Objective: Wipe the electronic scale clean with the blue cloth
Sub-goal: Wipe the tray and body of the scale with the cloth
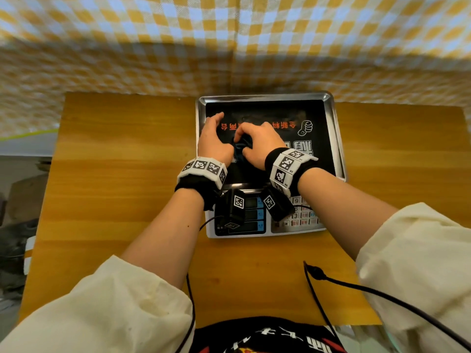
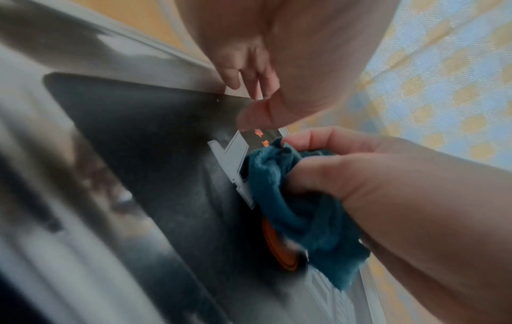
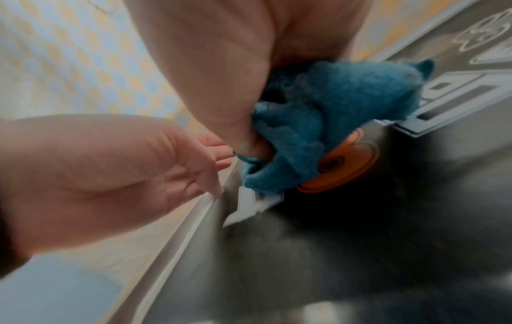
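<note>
Scale: electronic scale [image 1: 265,217] stands on the wooden desk [image 1: 122,174], keypad and displays facing the person; steel weighing pan [image 1: 334,128] on top.
Pan contents: dark printed sheet [image 1: 311,151] covering the pan floor; the bunched cloth and both hands on it.
Cloth: blue cloth [image 2: 293,197] sits near the pan's middle, touching the sheet, over an orange printed disc [image 3: 346,162].
Right hand: right hand [image 1: 257,143], fingers [image 2: 318,173] curled and clamped round the cloth.
Left hand: left hand [image 1: 214,141] just beside it, fingers straight and slightly spread, resting near the pan's left rim; holds nothing.
Handling, cloth: soft, fluffy, light; judged to crumple freely, so grip the wad from above and press flat.
Handling, scale: rigid; the pan looks smooth and may shift, so the left hand's bracing seems sensible.
Progress: wiping under way at the centre; cleanliness cannot be judged, views blurred.
</note>
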